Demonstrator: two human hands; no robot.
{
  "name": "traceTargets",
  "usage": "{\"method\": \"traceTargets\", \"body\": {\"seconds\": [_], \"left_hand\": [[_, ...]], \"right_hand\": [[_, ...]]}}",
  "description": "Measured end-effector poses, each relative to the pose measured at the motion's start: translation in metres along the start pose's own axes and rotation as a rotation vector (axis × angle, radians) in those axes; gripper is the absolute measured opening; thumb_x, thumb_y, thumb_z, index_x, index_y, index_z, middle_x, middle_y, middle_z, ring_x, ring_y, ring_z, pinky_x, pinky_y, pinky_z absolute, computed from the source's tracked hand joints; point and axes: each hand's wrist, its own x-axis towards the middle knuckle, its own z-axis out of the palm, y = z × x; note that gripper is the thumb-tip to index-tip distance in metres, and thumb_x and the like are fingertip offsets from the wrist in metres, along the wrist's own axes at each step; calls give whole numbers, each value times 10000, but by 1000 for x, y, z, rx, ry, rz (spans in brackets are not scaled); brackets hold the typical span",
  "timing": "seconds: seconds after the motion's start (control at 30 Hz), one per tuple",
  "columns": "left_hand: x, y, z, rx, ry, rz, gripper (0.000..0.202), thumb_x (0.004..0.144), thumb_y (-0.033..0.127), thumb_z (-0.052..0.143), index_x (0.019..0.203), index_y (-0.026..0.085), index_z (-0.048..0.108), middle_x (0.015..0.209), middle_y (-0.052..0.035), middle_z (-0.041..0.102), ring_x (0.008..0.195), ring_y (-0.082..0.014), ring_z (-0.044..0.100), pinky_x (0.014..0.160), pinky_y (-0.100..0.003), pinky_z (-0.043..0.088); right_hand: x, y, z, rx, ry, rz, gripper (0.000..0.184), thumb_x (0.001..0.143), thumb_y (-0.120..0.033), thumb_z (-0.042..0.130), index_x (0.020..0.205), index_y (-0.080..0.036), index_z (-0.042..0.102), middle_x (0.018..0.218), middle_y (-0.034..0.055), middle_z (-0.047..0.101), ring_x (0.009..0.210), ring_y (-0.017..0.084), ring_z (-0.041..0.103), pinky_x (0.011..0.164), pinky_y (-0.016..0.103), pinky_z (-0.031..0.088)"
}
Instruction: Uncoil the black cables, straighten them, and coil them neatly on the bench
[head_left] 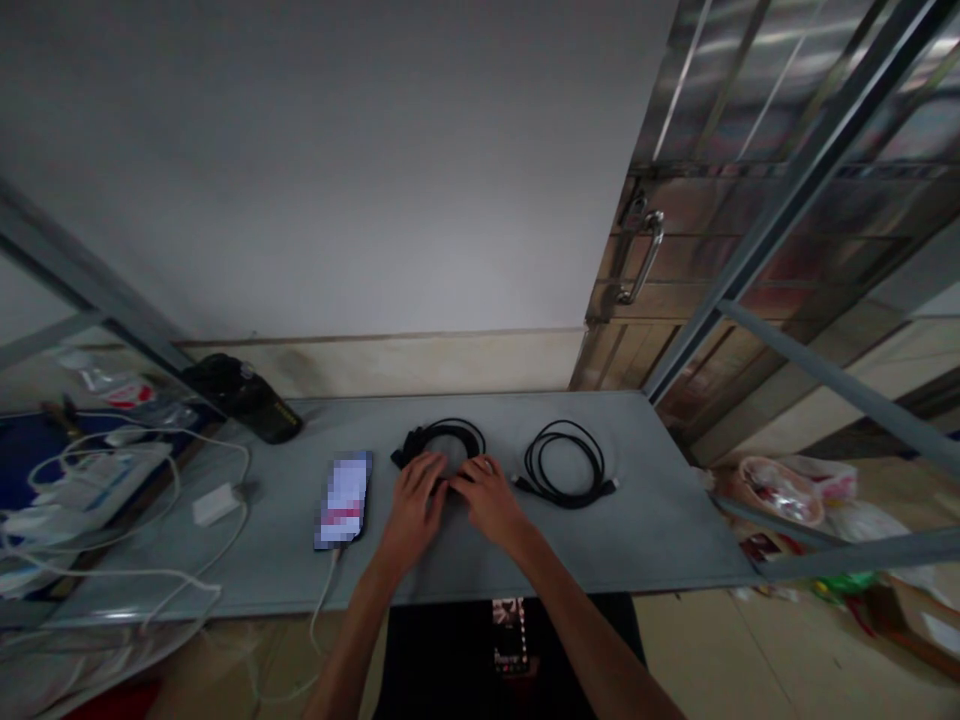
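Note:
Two coiled black cables lie on a grey table (660,540). My left hand (414,497) and my right hand (491,495) rest side by side on the near part of the left coiled cable (442,436). The fingers of both hands curl down onto it and meet in the middle, where the cable is hidden beneath them. The second coiled cable (566,463) lies untouched just right of my right hand. A phone (344,499) with a lit screen lies left of my left hand.
A white charging lead (325,590) runs from the phone over the table's front edge. A black bag (244,397) sits at the back left. White adapters and cords (90,490) clutter the far left. A metal door (675,250) and frame stand right; bags (780,490) litter the floor.

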Motion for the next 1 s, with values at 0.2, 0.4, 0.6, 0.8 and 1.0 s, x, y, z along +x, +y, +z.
{"method": "traceTargets", "body": {"seconds": [0.2,0.4,0.6,0.8,1.0], "left_hand": [[-17,-12,16,-17,-143,52,364,1131,414,625,1432,295,792,1376,-114,804,1314,-347,714,1300,-641,433],[-16,-12,18,-11,-107,-18,399,1126,438,629,1462,313,802,1336,-115,819,1311,-362,712,1335,-639,397],[-17,-9,20,-12,-98,-71,407,1099,469,660,1442,316,818,1351,-122,811,1361,-394,664,1348,-616,370],[-16,-12,22,-52,-79,-115,380,1072,492,698,1380,319,839,1326,-129,807,1352,-401,663,1351,-629,343],[-14,-7,21,-36,-79,-107,376,1079,509,682,1361,315,836,1313,-132,801,1331,-402,669,1326,-626,372]], "right_hand": [[-34,20,-2,99,150,94,314,1107,-184,668,1412,-226,726,1462,105,680,1369,240,615,1222,428,520],[-118,76,-28,-51,319,247,354,1135,-401,668,1449,-237,686,1438,154,690,1357,329,649,1200,553,533],[-178,100,-32,-134,337,321,281,1164,-450,609,1315,-248,732,1267,122,753,1214,312,697,1101,513,562],[-169,92,-38,-139,296,354,251,1192,-374,551,1296,-231,729,1234,122,754,1181,307,675,1080,491,520],[-170,96,-35,-145,301,366,234,1189,-380,564,1248,-218,722,1197,114,749,1135,301,662,1068,477,479]]}}
